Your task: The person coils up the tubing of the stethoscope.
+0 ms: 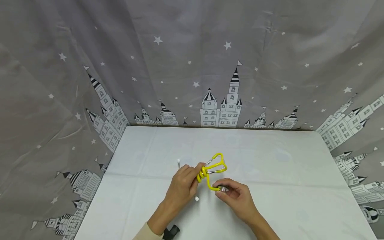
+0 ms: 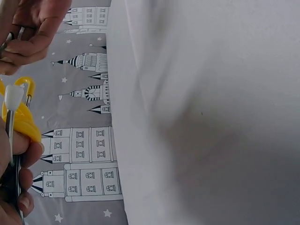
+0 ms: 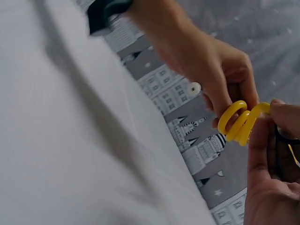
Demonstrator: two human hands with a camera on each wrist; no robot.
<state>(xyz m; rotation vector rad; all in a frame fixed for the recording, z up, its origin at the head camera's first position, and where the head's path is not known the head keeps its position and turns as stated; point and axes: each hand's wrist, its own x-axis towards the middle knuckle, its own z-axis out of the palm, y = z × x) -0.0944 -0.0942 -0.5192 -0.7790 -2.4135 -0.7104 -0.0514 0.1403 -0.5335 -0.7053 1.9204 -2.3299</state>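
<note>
A stethoscope with yellow tubing [image 1: 204, 172] is held above the white table between both hands. My left hand [image 1: 183, 182] grips its metal ear tubes and the tubing coiled round them. White ear tips [image 1: 196, 199] stick out on either side of that hand; one ear tip [image 2: 13, 97] shows large in the left wrist view. My right hand [image 1: 238, 197] pinches the metal chest piece [image 1: 223, 189] at the tube's end. In the right wrist view, several yellow coils [image 3: 234, 123] lie against the left fingers. The fingers hide part of the chest piece.
The white-covered table [image 1: 270, 156] spreads out beneath the hands. Behind it and at the sides hangs a grey curtain [image 1: 180, 20] printed with castles and stars. A dark strap or device [image 1: 171, 232] sits at the left wrist.
</note>
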